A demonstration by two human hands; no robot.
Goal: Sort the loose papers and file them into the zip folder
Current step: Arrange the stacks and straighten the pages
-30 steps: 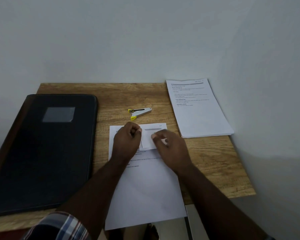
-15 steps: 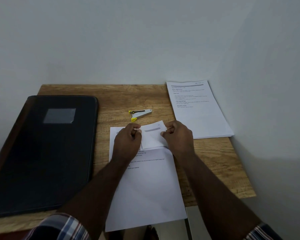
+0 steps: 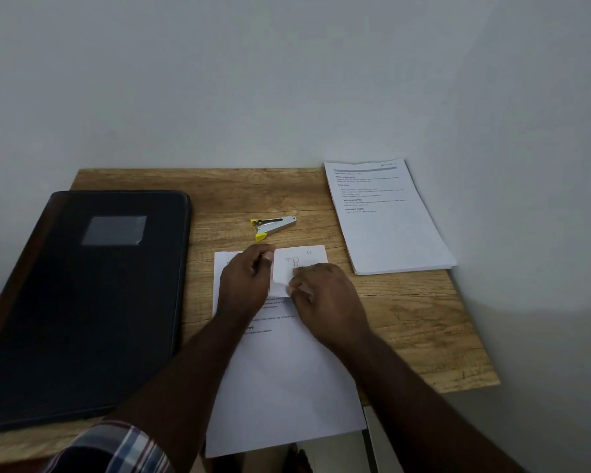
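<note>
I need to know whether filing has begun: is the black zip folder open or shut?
Shut. The black zip folder lies flat on the wooden table, cover down; no papers show inside. The zipper itself is too dark to make out.

Bare wood [image 3: 239, 189] runs open along the back of my table, behind the stapler [image 3: 273, 225]. That stapler sits just beyond my left hand [image 3: 244, 285], blocking a straight reach forward. The black folder [image 3: 82, 302] fills the whole left side. The paper stack [image 3: 388, 216] takes the right back corner against the wall. Open wood lies right of my right hand [image 3: 325, 298].
</note>
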